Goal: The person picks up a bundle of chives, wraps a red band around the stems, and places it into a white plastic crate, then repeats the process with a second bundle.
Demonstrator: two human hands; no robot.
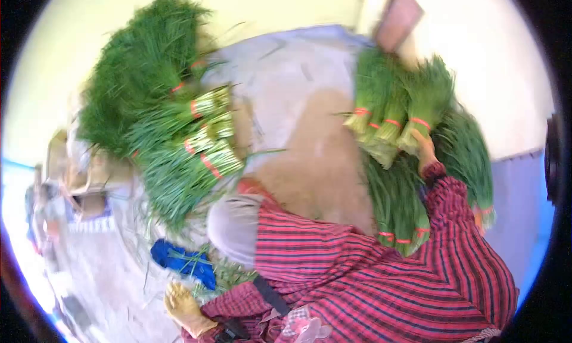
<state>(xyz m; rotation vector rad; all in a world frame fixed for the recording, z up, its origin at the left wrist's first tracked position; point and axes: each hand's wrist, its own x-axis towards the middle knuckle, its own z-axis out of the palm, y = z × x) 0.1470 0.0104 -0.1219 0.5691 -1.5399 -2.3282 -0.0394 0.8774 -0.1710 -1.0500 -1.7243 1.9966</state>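
My right hand [423, 147] is closed around the pale cut end of a bundle of chives [430, 96] tied with a red band. That bundle lies at the right, beside other tied bundles of chives [390, 111] with their cut ends toward me. My left hand [182, 308], in a yellowish glove, is low at the left, fingers loosely apart and holding nothing visible. Near it lies a blue cloth-like item [179, 261] with loose green blades on it. Blur softens the finger details.
A big heap of banded chives [155, 75] stands at the left. More bundles [396, 206] lie below my right arm. Between the piles is a dusty pale sheet [280, 63]. My grey-covered knee [234, 228] is in the middle, with blurred boxes [89, 170] far left.
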